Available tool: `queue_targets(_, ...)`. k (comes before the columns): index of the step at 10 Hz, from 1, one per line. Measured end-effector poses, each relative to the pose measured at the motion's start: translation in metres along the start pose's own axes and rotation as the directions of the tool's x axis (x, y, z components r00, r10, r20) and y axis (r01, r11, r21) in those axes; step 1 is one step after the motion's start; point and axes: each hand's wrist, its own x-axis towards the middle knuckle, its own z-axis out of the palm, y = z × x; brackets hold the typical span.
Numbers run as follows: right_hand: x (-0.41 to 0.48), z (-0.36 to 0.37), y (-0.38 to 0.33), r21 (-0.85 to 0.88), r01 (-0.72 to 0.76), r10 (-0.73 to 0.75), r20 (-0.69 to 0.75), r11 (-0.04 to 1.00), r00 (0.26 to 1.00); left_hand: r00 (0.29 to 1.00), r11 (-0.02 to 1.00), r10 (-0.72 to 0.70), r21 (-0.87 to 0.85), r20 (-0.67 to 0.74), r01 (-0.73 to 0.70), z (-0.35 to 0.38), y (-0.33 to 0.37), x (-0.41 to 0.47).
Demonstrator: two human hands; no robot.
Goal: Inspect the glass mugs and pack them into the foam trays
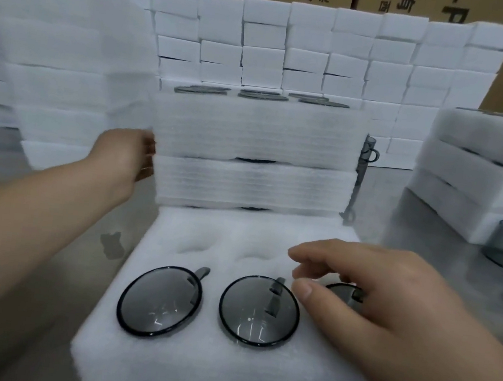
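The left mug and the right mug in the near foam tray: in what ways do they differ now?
The left mug shows its whole rim; the right mug is mostly hidden under the right hand. No hand is near the left mug; the right hand hovers open over the right mug, contact unclear. Both are grey glass, sunk in the front row of the foam tray.

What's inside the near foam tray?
Front row: left grey glass mug, middle grey glass mug, and a third grey glass mug mostly under the right hand. Two back pockets show empty; further right is hidden.
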Motion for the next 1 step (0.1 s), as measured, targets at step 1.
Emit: queue_targets(1, -0.0001, -0.0150, -0.0128, -0.033, 0.004, -0.009, -0.136, 0.999, 0.991, 0.997, 0.995, 0.050, -0.083, -0.058, -0.055, -0.0285, 0.0154, -0.0128)
